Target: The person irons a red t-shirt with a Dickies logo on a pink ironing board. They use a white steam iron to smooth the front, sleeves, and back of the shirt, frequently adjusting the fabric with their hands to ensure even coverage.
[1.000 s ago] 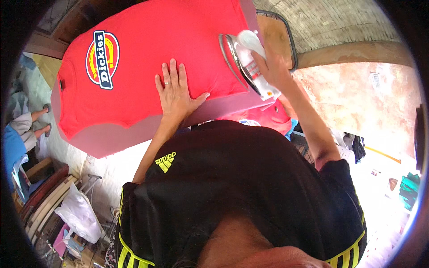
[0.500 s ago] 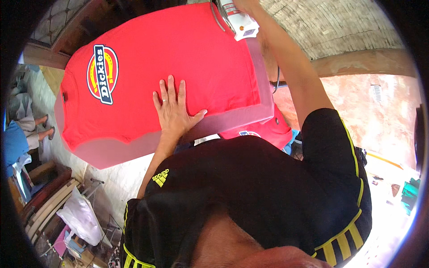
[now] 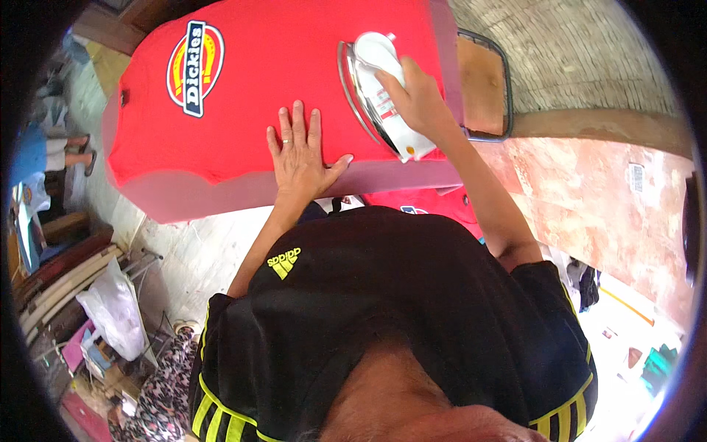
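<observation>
A red T-shirt (image 3: 243, 132) with a printed emblem lies spread over a padded mauve ironing board (image 3: 213, 202). My left hand (image 3: 300, 156) rests flat on the shirt near the board's close edge, fingers spread, a ring on one of them. In my right hand (image 3: 420, 103) is a white and silver iron (image 3: 379, 99), gripped by its handle. Its soleplate faces the shirt toward the right end of the board; the underside is hidden, so full contact cannot be confirmed.
More red printed cloth (image 3: 434, 200) hangs below the board's near side. A black metal frame with a brown panel (image 3: 482, 85) juts from its right end. At left are a person's legs (image 3: 74, 151), stacked rolls or boards (image 3: 66, 291) and a white plastic bag (image 3: 114, 309).
My right hand has brought the iron from the far right edge toward me across the shirt. My left hand stays flat on the cloth. The whole view has shifted a little.
</observation>
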The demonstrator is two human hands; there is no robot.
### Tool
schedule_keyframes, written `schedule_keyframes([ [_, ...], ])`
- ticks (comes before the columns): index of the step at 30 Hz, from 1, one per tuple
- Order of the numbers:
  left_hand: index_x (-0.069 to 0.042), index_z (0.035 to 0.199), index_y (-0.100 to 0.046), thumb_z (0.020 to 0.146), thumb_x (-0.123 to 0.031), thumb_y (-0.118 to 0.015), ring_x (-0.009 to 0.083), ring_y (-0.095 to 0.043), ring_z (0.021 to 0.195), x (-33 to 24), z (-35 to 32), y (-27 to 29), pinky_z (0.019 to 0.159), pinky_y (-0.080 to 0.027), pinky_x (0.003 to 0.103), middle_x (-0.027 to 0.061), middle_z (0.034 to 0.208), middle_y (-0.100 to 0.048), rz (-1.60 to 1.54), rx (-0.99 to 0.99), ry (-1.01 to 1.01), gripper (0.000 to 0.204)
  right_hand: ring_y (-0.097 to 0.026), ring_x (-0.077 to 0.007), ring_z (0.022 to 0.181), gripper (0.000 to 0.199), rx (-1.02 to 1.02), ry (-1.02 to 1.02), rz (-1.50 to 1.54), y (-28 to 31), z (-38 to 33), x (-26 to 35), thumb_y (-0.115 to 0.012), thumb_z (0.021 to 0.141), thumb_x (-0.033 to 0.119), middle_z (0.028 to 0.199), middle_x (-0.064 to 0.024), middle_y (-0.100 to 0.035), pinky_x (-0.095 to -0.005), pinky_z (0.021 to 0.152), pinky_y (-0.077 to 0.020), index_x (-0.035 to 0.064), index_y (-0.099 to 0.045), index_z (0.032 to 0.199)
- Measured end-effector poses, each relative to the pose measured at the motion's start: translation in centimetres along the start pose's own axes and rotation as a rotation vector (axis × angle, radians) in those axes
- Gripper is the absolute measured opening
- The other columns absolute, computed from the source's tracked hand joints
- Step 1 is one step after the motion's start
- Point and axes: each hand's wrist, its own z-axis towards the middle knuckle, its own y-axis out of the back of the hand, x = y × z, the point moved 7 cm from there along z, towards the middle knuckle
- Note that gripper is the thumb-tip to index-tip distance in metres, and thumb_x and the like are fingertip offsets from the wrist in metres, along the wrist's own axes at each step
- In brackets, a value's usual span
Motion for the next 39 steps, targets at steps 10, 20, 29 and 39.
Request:
schedule_keyframes([
  [10,-0.001,0.150,-0.035,0.083,-0.066,-0.059,0.0399,-0.015,0.151,-0.1,-2.0,0.8,0.117,-0.012,0.061,0.0192,0.162,-0.022,-0.085,-0.006,0.004,0.096,-0.069,-0.0405,0.083,0.059,0.131,-0.021,0.145,-7.8,17.8,7.0,-0.054,0.096,0.048,0.090,-0.0305,-0.067,-0.0471,0.073,-0.0544,-0.0098,-0.054,0.108],
  [20,-0.003,0.152,-0.033,0.099,-0.050,-0.045,0.0432,-0.020,0.148,16.3,3.0,4.9,0.116,-0.017,0.062,0.0214,0.159,-0.027,0.192,-0.259,0.360,0.072,-0.064,-0.0389,0.086,0.057,0.102,0.029,0.347,-14.9,16.5,10.4,-0.054,0.096,0.043,0.094,-0.0314,-0.063,-0.0459,0.076,-0.0498,-0.0129,-0.053,0.108],
  [29,-0.004,0.152,-0.034,0.095,-0.060,-0.048,0.0458,-0.018,0.148,16.6,3.0,4.6,0.114,-0.016,0.066,0.0224,0.160,-0.023,0.162,-0.190,0.343,0.081,-0.063,-0.0413,0.085,0.058,0.032,-0.001,0.226,-14.9,17.2,10.8,-0.052,0.097,0.042,0.096,-0.0322,-0.064,-0.0476,0.077,-0.0505,-0.0135,-0.051,0.114],
  [39,-0.013,0.153,-0.035,0.088,-0.067,-0.053,0.0445,-0.012,0.150,14.8,2.5,4.1,0.114,-0.013,0.067,0.0185,0.163,-0.017,0.105,-0.118,0.113,0.087,-0.054,-0.0506,0.118,0.062,0.034,-0.140,-0.398,-4.6,21.8,-1.2,-0.045,0.100,0.043,0.120,-0.0384,-0.057,-0.0542,0.100,-0.0437,-0.0112,-0.046,0.130],
])
